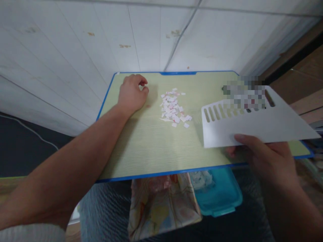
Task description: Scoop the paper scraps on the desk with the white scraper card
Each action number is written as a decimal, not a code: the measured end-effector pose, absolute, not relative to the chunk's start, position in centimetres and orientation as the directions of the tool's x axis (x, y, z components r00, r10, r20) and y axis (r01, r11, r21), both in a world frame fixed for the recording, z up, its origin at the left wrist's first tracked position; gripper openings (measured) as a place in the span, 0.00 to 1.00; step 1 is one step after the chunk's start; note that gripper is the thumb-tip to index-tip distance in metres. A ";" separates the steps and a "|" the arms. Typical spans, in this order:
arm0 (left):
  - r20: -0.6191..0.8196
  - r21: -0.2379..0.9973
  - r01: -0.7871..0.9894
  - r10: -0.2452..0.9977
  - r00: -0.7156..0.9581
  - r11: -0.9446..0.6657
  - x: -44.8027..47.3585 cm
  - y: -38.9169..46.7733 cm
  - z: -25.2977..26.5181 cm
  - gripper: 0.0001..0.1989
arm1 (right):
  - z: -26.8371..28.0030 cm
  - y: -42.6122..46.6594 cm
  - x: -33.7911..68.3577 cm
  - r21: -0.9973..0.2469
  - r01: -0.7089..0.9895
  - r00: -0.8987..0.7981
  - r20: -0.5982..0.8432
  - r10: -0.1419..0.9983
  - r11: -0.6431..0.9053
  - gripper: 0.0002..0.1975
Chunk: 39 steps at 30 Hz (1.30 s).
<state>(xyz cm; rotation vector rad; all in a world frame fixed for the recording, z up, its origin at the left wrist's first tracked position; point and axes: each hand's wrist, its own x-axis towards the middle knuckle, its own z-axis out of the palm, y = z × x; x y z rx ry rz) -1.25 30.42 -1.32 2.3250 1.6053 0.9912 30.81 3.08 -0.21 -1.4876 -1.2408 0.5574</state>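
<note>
A small heap of white paper scraps [171,109], some with pink or red marks, lies in the middle of a pale yellow-green tabletop [151,148] with a blue rim. To the left of the heap, my left hand [133,92] rests near the table's far left corner. Its fingers curl loosely, with a gap between thumb and forefinger and nothing in it. My right hand [270,158] grips a white card [227,132] with a row of slots, thumb on top and fingers beneath. The card is held over the table's right side; part of it is pixelated.
Below the table's front edge hang a patterned fabric-like bin [164,211] and a turquoise plastic container [224,191] holding clear crumpled plastic. A white panelled wall [101,40] with a grey cable [180,37] stands behind the table.
</note>
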 end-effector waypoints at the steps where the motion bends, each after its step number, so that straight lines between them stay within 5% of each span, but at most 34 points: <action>1: 0.433 0.459 0.786 0.877 0.208 -0.413 -1.3 30.5 -1.5 0.11 | -0.1 3.7 30.5 -0.893 0.434 0.345 0.288 0.893 0.120 0.16; 18: 0.498 0.395 0.799 0.837 0.228 -0.453 -1.2 30.8 -2.8 0.10 | 1.7 6.1 29.5 -0.848 0.518 0.189 0.245 0.951 0.115 0.18; 39: 0.506 0.382 0.803 0.831 0.232 -0.457 -0.9 30.5 -2.5 0.10 | 1.1 9.3 27.4 -0.916 0.386 0.353 0.258 0.899 0.111 0.10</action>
